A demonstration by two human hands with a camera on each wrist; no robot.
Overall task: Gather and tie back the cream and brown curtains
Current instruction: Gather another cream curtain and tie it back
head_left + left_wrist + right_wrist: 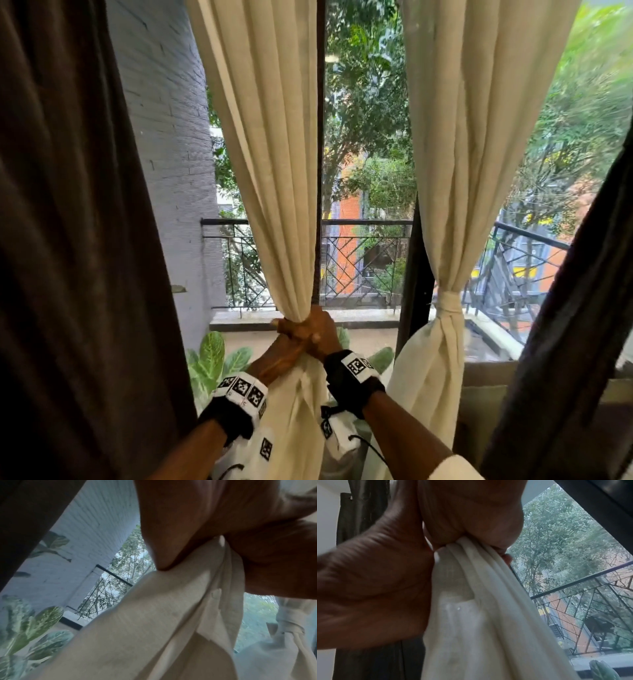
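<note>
The left cream curtain (270,171) hangs at the middle of the window, bunched into a narrow neck at sill height. Both hands wrap that neck together: my left hand (286,337) grips it from the left and my right hand (320,330) clasps it from the right, fingers overlapping. In the wrist views the cream folds (163,615) (479,615) spill out below the closed palms. The right cream curtain (455,137) is gathered and bound by a cream band (450,305). One brown curtain (61,240) hangs loose at far left, another (565,342) at far right.
A dark window post (321,137) runs up behind the held curtain. Outside are a balcony railing (363,222), a grey brick wall (171,154) and trees. Green leafy plants (212,356) stand low, just left of my hands.
</note>
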